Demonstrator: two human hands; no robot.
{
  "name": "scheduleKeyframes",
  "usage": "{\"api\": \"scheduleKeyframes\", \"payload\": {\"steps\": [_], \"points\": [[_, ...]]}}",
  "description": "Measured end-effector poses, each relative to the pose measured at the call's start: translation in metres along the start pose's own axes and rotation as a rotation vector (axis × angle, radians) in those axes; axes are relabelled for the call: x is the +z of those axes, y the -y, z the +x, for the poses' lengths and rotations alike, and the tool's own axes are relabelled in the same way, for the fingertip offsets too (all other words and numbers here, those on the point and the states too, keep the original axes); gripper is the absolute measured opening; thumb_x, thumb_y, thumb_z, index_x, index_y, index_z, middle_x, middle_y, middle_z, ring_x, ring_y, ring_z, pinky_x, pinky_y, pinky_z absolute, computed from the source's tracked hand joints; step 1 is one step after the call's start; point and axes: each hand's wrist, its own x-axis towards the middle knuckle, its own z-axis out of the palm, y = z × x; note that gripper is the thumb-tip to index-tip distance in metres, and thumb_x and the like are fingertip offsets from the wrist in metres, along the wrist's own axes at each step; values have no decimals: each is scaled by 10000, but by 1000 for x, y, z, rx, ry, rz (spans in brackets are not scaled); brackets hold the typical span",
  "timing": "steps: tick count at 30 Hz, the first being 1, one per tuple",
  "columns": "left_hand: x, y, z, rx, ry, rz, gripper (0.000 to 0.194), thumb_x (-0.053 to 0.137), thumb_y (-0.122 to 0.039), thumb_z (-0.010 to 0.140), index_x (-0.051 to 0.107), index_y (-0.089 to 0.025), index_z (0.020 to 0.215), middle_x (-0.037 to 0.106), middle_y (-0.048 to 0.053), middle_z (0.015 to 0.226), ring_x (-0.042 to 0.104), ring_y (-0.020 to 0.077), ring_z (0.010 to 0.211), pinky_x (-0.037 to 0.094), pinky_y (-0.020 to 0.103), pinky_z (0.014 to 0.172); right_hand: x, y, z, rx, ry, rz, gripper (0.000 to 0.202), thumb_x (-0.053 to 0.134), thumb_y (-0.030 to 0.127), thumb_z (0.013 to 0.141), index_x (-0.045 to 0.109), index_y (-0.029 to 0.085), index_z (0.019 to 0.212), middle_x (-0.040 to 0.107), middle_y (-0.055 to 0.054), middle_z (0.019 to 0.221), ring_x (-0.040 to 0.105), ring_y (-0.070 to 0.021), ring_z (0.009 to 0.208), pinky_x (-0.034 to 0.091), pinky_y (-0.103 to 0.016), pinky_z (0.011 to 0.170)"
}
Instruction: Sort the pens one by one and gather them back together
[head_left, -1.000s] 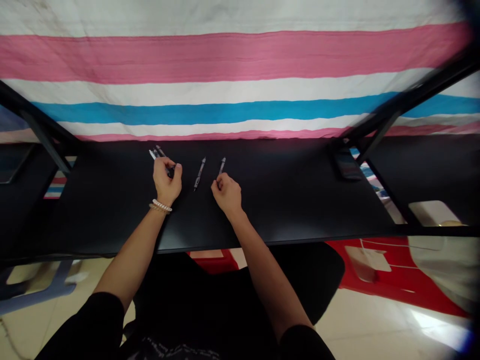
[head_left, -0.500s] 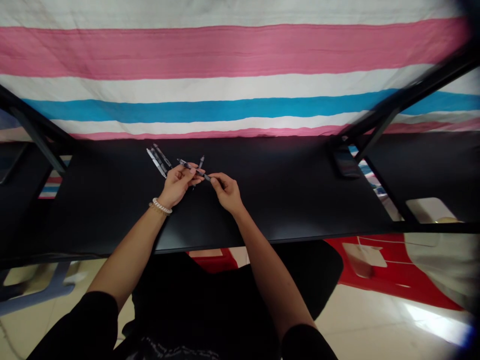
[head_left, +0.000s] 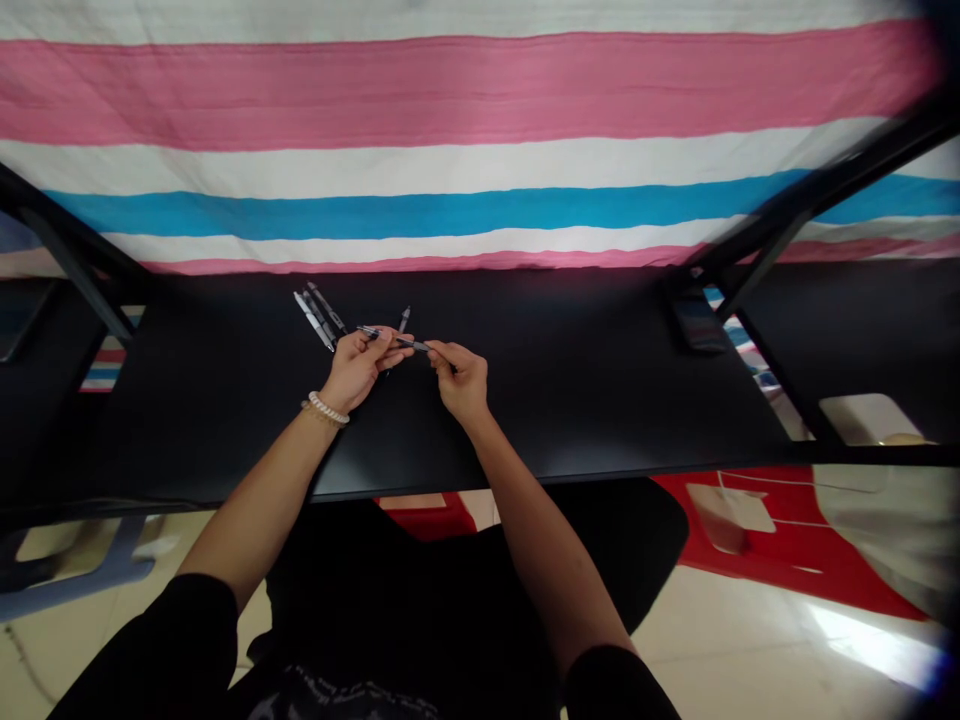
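Note:
A slim dark pen (head_left: 416, 345) is held between both hands, over the black table (head_left: 585, 390). My left hand (head_left: 364, 365) grips its left part between thumb and fingers, and my right hand (head_left: 460, 378) pinches its right end. Just left of my left hand lie several pens side by side, a white one (head_left: 313, 322) and dark ones (head_left: 328, 308). Another pen (head_left: 404, 320) lies behind my left hand, which partly hides it.
A dark phone-like object (head_left: 697, 320) lies at the table's right side, near a black metal frame (head_left: 772, 250). A striped cloth (head_left: 480, 210) hangs behind the table. Farther right is a white object (head_left: 870, 419).
My right hand has moved slightly right, and the held pen now lies flatter between the hands. The view has shifted a little.

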Motion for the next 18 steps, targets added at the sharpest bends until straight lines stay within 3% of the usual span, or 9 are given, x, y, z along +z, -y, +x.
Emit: {"api": "scheduleKeyframes", "payload": {"steps": [4, 6, 10, 12, 14, 18], "points": [[1, 0, 1, -6, -19, -26, 260, 811, -339, 856, 701, -121, 946, 802, 113, 987, 783, 158, 825, 629, 224, 760, 1, 1, 0, -38, -54, 65, 186, 621, 291, 964, 795, 240, 1007, 726, -45, 883, 674, -177, 800, 564, -338, 777], [0, -1, 2, 1, -22, -38, 254, 808, -339, 860, 694, -129, 946, 802, 108, 988, 782, 154, 826, 629, 220, 755, 2, 2, 0, 12, -49, 144, 184, 684, 344, 931, 782, 259, 1061, 736, -52, 1005, 691, -184, 894, 578, -341, 817], [-2, -1, 3, 11, -18, -31, 259, 803, -351, 863, 683, -144, 964, 802, 99, 1000, 778, 140, 790, 627, 209, 724, 3, 1, 1, 241, 20, 280, 331, 652, 523, 940, 780, 231, 1032, 719, -44, 851, 654, -149, 665, 575, -303, 642], [-3, -2, 3, 12, -9, -13, 276, 803, -358, 863, 676, -143, 983, 801, 106, 1011, 772, 132, 752, 620, 199, 683, 3, 0, 1, 231, 1, 307, 332, 708, 551, 890, 788, 231, 923, 720, -49, 847, 676, -166, 721, 587, -319, 682], [-3, -2, 2, 15, -1, -5, 292, 802, -367, 864, 668, -143, 995, 800, 115, 1020, 765, 125, 718, 608, 188, 642, 3, -1, 2, 206, -12, 348, 335, 805, 543, 799, 784, 246, 952, 738, -55, 954, 700, -184, 839, 598, -328, 749], [-4, -2, 2, 16, 7, -6, 304, 809, -368, 857, 658, -143, 994, 801, 121, 1018, 763, 122, 709, 600, 184, 634, 4, -2, 2, 260, 34, 391, 328, 700, 536, 897, 779, 227, 972, 710, -36, 807, 639, -136, 620, 567, -295, 600]]}}
